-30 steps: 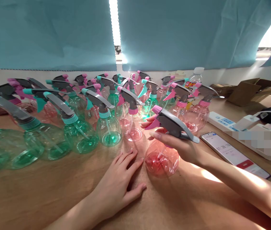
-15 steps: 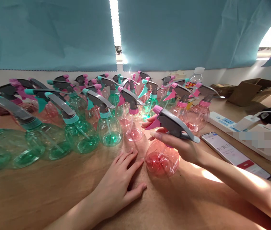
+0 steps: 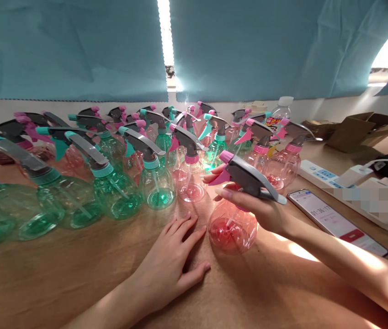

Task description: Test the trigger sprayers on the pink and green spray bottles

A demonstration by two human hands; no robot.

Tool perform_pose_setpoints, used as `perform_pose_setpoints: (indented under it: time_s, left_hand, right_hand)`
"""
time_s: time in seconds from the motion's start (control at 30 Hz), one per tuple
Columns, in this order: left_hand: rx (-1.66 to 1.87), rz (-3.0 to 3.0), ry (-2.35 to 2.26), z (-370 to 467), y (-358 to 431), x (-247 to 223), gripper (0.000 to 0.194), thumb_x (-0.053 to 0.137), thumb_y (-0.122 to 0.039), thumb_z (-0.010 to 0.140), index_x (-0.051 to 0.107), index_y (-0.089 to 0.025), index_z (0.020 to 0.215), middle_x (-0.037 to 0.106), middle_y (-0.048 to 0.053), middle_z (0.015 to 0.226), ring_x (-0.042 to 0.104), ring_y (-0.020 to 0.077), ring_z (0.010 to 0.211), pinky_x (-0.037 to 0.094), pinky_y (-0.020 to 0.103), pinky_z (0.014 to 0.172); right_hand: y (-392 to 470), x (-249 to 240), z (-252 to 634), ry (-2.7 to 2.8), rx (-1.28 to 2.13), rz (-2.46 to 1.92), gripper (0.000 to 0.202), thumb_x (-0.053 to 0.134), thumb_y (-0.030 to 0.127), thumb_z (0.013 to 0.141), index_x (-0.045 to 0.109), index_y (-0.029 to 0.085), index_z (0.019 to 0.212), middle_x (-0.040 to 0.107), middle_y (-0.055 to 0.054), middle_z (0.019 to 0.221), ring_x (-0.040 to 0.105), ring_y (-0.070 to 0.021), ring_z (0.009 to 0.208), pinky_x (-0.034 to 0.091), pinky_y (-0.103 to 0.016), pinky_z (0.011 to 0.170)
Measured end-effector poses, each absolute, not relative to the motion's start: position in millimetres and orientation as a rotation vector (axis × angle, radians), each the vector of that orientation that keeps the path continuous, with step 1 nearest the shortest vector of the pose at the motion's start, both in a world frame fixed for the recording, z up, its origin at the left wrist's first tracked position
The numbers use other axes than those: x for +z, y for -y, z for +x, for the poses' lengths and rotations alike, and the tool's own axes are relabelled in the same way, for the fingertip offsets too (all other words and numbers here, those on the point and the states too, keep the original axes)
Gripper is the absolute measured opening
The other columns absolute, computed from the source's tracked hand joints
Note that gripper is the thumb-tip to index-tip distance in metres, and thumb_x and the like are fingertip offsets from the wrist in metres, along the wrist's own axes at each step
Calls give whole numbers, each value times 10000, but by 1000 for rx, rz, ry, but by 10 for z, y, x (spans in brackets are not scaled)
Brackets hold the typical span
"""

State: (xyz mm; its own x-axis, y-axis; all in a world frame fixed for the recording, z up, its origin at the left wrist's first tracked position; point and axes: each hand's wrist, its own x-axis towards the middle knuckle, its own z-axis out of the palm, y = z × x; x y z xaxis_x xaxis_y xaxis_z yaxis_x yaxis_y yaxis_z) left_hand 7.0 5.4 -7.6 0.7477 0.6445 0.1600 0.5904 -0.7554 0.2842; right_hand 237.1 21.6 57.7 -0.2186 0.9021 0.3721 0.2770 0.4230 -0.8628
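My right hand [image 3: 255, 203] is wrapped round the neck of a pink spray bottle [image 3: 233, 230], just under its grey and pink trigger head. That bottle stands upright on the wooden table. Flat on the tabletop to its left lies my left hand [image 3: 176, 251], fingers spread, holding nothing. Just beyond the left fingertips stand a clear pink spray bottle [image 3: 191, 187] and a green spray bottle [image 3: 157, 189]. Another green spray bottle [image 3: 116, 194] is farther left.
Many more green and pink spray bottles crowd the back and left of the table [image 3: 87, 278]. On the right lie a phone [image 3: 334, 219] and a white power strip [image 3: 320, 176] with plugs. Behind them are a cardboard box [image 3: 354, 132] and a clear drink bottle [image 3: 281, 109].
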Motion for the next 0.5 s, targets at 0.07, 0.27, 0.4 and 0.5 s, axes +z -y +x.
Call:
perform_pose_setpoints:
  time_s: [0.07,0.27,0.4,0.5]
  left_hand:
    - [366,2726,-978,71,-56,-72,572,542,-495,923,455,-210,1411,389,132,1500,333,343,1373,271,567,1104]
    - [346,2727,-981,63,-56,-72,580,542,-495,925,436,-218,1424,372,130,1511,319,334,1384,262,563,1110]
    - [350,2722,-981,62,-53,-71,580,553,-483,923,443,-211,1422,370,126,1513,319,339,1384,264,555,1113]
    - [346,2724,-979,66,-52,-60,582,554,-481,920,446,-204,1421,369,125,1514,317,340,1383,263,550,1116]
  right_hand:
    - [-208,582,2373,1732,885,-1010,166,621,335,859,583,222,974,519,23,776,519,-131,666,379,-246,545]
    - [-222,587,2369,1723,888,-1021,182,626,352,858,582,227,984,520,25,770,509,-129,649,383,-255,556]
    - [-219,592,2373,1725,895,-993,214,628,349,859,603,232,1036,576,12,834,537,-136,682,386,-252,557]
    - [-215,579,2379,1732,862,-1016,210,623,349,861,609,228,1033,571,12,806,541,-136,664,388,-253,545]
